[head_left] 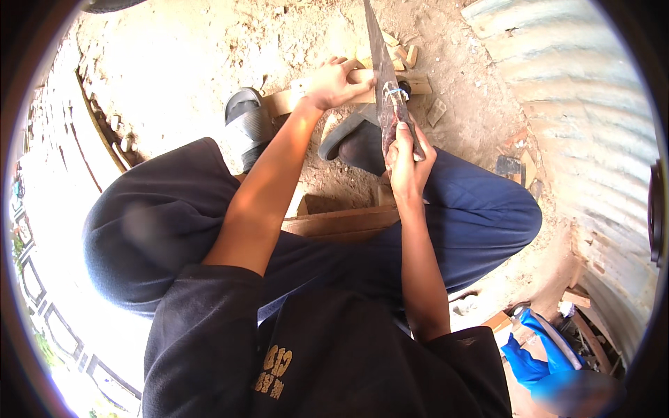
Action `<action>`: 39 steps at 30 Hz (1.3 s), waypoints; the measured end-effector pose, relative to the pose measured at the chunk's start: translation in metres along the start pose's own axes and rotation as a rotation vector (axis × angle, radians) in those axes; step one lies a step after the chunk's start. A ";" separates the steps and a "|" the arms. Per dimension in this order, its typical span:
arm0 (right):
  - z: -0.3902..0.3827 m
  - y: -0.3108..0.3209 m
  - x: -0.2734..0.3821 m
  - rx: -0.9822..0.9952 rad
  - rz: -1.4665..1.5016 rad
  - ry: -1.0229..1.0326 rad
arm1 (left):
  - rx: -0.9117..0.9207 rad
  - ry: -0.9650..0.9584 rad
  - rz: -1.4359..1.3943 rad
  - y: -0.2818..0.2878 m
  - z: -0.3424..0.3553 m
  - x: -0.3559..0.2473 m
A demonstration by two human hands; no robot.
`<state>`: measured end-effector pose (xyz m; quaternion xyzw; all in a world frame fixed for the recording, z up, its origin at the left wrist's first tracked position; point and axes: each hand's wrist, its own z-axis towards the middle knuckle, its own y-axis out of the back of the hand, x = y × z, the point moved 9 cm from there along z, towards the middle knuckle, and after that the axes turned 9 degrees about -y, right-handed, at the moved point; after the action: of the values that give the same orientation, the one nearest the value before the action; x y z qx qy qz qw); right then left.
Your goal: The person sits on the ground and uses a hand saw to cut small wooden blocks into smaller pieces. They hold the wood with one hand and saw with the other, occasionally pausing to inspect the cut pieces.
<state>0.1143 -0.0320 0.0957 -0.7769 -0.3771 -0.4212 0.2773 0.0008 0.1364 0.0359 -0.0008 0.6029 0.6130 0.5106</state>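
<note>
Head view: The person sits with the knees wide apart; between them is the working space.
Right hand: This hand (409, 157) is closed around the handle of a long, tapering, grey metal handsaw (380, 63).
Saw blade: It points away from the body, near the upper border; if its edge touches wood, I cannot tell.
Left hand: This hand (336, 85) is partly closed, with fingers and thumb around a pale wooden piece (361, 75), just beside the blade.
Open room: Sunlit sandy ground (167, 63) lies free at the far left.
Right limit: A wavy, corrugated metal sheet (564, 118) stands well apart from the saw.
</note>
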 end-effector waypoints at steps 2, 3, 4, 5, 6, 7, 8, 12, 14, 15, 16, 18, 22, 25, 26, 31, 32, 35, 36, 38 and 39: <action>-0.002 0.002 0.006 -0.019 -0.022 0.066 | 0.176 0.119 -0.006 -0.002 -0.002 0.006; -0.003 0.003 0.009 -0.020 -0.025 0.086 | 0.259 0.181 -0.005 0.000 -0.005 0.009; -0.005 0.004 0.014 -0.021 -0.028 0.106 | 0.329 0.189 -0.025 0.001 0.000 0.015; -0.009 0.005 0.023 -0.017 -0.058 0.154 | 0.322 0.163 0.011 0.008 0.002 0.013; -0.015 0.007 0.033 -0.015 -0.087 0.202 | 0.315 0.136 0.046 0.016 0.005 0.008; -0.018 0.009 0.042 -0.013 -0.116 0.251 | 0.307 0.110 0.082 0.024 0.008 0.001; -0.019 0.011 0.052 0.011 -0.103 0.337 | 0.227 0.110 0.143 0.033 0.009 -0.001; -0.028 0.024 0.068 0.034 -0.020 0.326 | 0.145 0.081 0.153 0.035 -0.005 0.010; -0.030 0.030 0.065 0.012 0.010 0.301 | 0.181 0.128 0.202 0.029 -0.013 0.014; -0.030 0.031 0.063 0.008 0.025 0.285 | 0.199 0.157 0.230 0.028 -0.018 0.019; -0.031 0.030 0.062 0.009 0.007 0.282 | 0.242 0.181 0.283 0.023 -0.023 0.027; -0.029 0.030 0.057 0.023 0.011 0.255 | 0.227 0.145 0.425 0.018 -0.026 0.026; -0.028 0.023 0.054 0.042 0.002 0.219 | 0.321 0.192 0.406 0.004 -0.022 0.021; -0.026 0.020 0.050 0.065 -0.013 0.193 | 0.365 0.245 0.405 0.003 -0.015 0.008; -0.024 0.020 0.047 0.069 -0.018 0.187 | 0.299 0.185 0.438 0.001 -0.013 0.008; -0.019 0.018 0.040 0.084 -0.076 0.153 | 0.272 0.235 0.445 -0.004 -0.006 0.019; -0.018 0.018 0.039 0.082 -0.087 0.153 | 0.281 0.236 0.448 -0.004 -0.003 0.018; -0.019 0.016 0.039 0.086 -0.117 0.132 | 0.331 0.230 0.365 -0.004 0.004 0.019; -0.021 0.017 0.039 0.077 -0.133 0.113 | 0.353 0.190 0.359 -0.006 0.006 0.017; -0.025 0.019 0.038 0.065 -0.162 0.081 | 0.397 0.111 0.348 -0.009 0.007 0.011; -0.028 0.022 0.039 0.060 -0.177 0.067 | 0.407 0.125 0.354 -0.010 0.007 0.011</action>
<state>0.1333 -0.0518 0.1407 -0.7172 -0.4473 -0.4585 0.2745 0.0063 0.1460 0.0238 0.1695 0.7348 0.5576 0.3472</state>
